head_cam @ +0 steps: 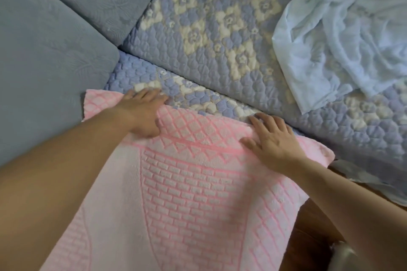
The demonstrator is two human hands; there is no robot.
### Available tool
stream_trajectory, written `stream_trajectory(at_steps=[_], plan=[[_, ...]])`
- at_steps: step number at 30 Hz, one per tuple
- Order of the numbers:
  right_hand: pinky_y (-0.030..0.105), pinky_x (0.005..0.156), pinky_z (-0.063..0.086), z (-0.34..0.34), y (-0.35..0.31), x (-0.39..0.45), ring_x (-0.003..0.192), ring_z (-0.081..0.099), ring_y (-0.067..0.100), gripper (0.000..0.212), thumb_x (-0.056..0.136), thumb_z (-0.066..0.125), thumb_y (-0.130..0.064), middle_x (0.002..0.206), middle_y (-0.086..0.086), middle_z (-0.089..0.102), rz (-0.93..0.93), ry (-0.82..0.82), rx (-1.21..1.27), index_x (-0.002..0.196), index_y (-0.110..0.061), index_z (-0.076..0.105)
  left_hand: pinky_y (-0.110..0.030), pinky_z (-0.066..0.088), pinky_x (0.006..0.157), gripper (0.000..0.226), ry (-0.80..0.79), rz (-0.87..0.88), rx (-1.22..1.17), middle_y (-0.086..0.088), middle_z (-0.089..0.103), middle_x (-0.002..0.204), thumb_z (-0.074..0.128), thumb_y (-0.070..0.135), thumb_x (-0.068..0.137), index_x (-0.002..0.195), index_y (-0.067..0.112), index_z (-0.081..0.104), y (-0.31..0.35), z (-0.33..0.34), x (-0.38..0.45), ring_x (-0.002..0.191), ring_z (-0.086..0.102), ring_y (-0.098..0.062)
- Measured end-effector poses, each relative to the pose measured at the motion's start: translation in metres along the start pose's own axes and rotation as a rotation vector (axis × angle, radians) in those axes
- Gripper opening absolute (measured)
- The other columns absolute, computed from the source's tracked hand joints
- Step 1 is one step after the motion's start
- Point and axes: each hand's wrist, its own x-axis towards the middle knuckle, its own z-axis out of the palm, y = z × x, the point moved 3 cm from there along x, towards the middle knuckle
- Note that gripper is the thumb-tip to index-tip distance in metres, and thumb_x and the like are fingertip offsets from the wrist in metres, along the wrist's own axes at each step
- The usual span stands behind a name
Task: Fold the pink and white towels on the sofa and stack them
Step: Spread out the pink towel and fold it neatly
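A pink towel (193, 191) with a brick and diamond weave lies spread over the front of the sofa seat and hangs toward me. My left hand (143, 114) rests near the towel's far left corner, thumb curled into the cloth and fingers reaching over the far edge onto the seat. My right hand (273, 138) lies flat on the far right part of the towel, fingers spread. A crumpled white towel (343, 35) sits apart on the seat at the upper right.
The sofa seat (220, 35) has a quilted blue and cream flower cover. Grey-blue back cushions (48, 50) stand at the left and top left. Brown wooden floor (312, 226) shows at the lower right, beside the seat cover's hanging edge.
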Motion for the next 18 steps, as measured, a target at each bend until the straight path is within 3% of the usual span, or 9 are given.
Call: stream_trajectory(at_steps=[3, 5, 7, 9, 10, 13, 15, 18], plan=[[0.039, 0.116, 0.029, -0.015, 0.025, -0.013, 0.140, 0.026, 0.017, 0.091, 0.078, 0.047, -0.083, 0.151, -0.008, 0.029, 0.003, -0.124, -0.018, 0.148, -0.028, 0.034, -0.049, 0.010, 0.122, 0.084, 0.029, 0.038, 0.106, 0.001, 0.019, 0.164, 0.056, 0.065, 0.074, 0.146, 0.029, 0.034, -0.013, -0.007, -0.010, 0.150, 0.024, -0.017], [0.035, 0.107, 0.040, -0.025, 0.043, -0.029, 0.129, 0.040, 0.017, 0.094, 0.070, 0.063, -0.080, 0.139, -0.008, 0.037, 0.061, -0.236, -0.040, 0.143, -0.027, 0.036, -0.044, 0.021, 0.120, 0.062, 0.098, 0.078, 0.175, -0.001, 0.052, 0.142, 0.059, 0.064, 0.078, 0.127, 0.027, 0.051, -0.016, -0.012, -0.033, 0.132, 0.050, -0.018], [0.036, 0.090, 0.051, -0.035, 0.051, -0.048, 0.107, 0.058, 0.022, 0.082, 0.071, 0.075, -0.067, 0.125, -0.004, 0.052, 0.145, -0.319, -0.071, 0.132, -0.027, 0.038, -0.039, 0.045, 0.101, 0.040, 0.222, 0.156, 0.243, 0.000, 0.068, 0.115, 0.062, 0.052, 0.083, 0.112, 0.026, 0.054, -0.012, -0.014, -0.067, 0.108, 0.065, -0.024], [0.036, 0.083, 0.051, -0.048, 0.047, -0.065, 0.094, 0.065, 0.024, 0.070, 0.075, 0.074, -0.059, 0.110, 0.000, 0.065, 0.178, -0.322, -0.177, 0.128, -0.029, 0.039, -0.038, 0.053, 0.073, 0.036, 0.287, 0.170, 0.199, -0.003, 0.070, 0.104, 0.066, 0.035, 0.082, 0.113, 0.022, 0.052, -0.008, -0.012, -0.112, 0.091, 0.070, -0.029], [0.035, 0.084, 0.049, -0.057, 0.043, -0.076, 0.095, 0.065, 0.023, 0.066, 0.076, 0.072, -0.058, 0.108, -0.001, 0.067, 0.175, -0.317, -0.229, 0.127, -0.030, 0.041, -0.038, 0.052, 0.068, 0.042, 0.276, 0.155, 0.151, -0.004, 0.068, 0.107, 0.065, 0.031, 0.081, 0.119, 0.022, 0.050, -0.008, -0.009, -0.136, 0.088, 0.071, -0.030], [0.032, 0.082, 0.047, -0.085, 0.024, -0.121, 0.099, 0.063, 0.018, 0.053, 0.077, 0.071, -0.055, 0.111, -0.006, 0.065, 0.165, -0.421, -0.234, 0.121, -0.032, 0.051, -0.038, 0.049, 0.062, 0.042, 0.227, 0.147, 0.040, -0.003, 0.054, 0.117, 0.057, 0.021, 0.081, 0.120, 0.030, 0.045, -0.007, 0.005, -0.221, 0.085, 0.069, -0.031], [0.027, 0.075, 0.047, -0.102, 0.011, -0.159, 0.091, 0.061, 0.017, 0.044, 0.079, 0.070, -0.050, 0.102, -0.006, 0.063, 0.135, -0.499, -0.199, 0.117, -0.029, 0.059, -0.036, 0.046, 0.054, 0.042, 0.263, 0.143, -0.024, -0.002, 0.053, 0.108, 0.060, 0.015, 0.073, 0.112, 0.030, 0.052, -0.009, 0.018, -0.284, 0.077, 0.066, -0.028], [0.021, 0.075, 0.039, -0.130, -0.009, -0.218, 0.091, 0.057, 0.012, 0.034, 0.081, 0.066, -0.040, 0.102, -0.009, 0.059, 0.044, -0.434, -0.217, 0.113, -0.029, 0.064, -0.034, 0.050, 0.055, 0.043, 0.322, 0.090, -0.092, 0.004, 0.054, 0.095, 0.069, 0.017, 0.061, 0.101, 0.029, 0.059, -0.012, 0.041, -0.376, 0.082, 0.064, -0.022]])
